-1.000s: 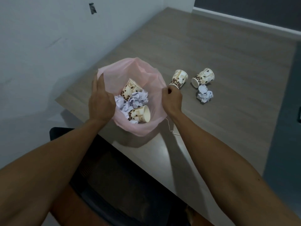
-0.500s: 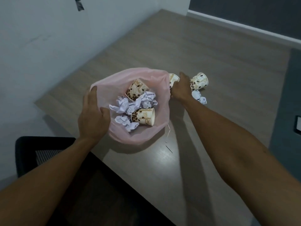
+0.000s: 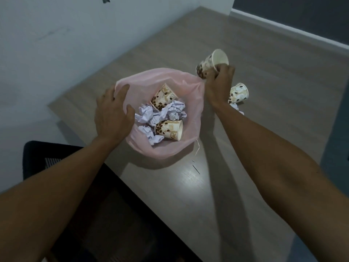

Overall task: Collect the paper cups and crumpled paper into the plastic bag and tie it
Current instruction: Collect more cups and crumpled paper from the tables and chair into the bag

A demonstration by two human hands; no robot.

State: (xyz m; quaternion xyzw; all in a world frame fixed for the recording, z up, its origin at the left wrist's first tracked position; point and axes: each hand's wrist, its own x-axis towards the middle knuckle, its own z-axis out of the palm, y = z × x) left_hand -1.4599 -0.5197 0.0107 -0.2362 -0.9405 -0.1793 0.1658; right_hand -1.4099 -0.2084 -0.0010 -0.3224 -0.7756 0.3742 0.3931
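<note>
A pink plastic bag (image 3: 190, 95) stands open on the table. Inside lie two coffee-bean-print paper cups (image 3: 164, 96) (image 3: 168, 129) and several crumpled papers (image 3: 162, 113). My left hand (image 3: 113, 116) grips the bag's left rim and holds it open. My right hand (image 3: 219, 82) holds a third paper cup (image 3: 211, 63) lifted just beyond the bag's right rim, its mouth facing up and away. Another cup (image 3: 238, 92) lies on its side on the table behind my right wrist, with a crumpled paper (image 3: 236, 107) partly hidden beside it.
The wooden table (image 3: 264, 129) runs along a white wall (image 3: 66, 35) on the left. A dark chair (image 3: 45, 156) sits at the near table edge, under my left arm. A thin string (image 3: 197, 148) trails from the bag.
My right hand left the bag's rim, reached to the cup beside the bag, and has lifted it off the table. The left hand keeps its hold on the bag.
</note>
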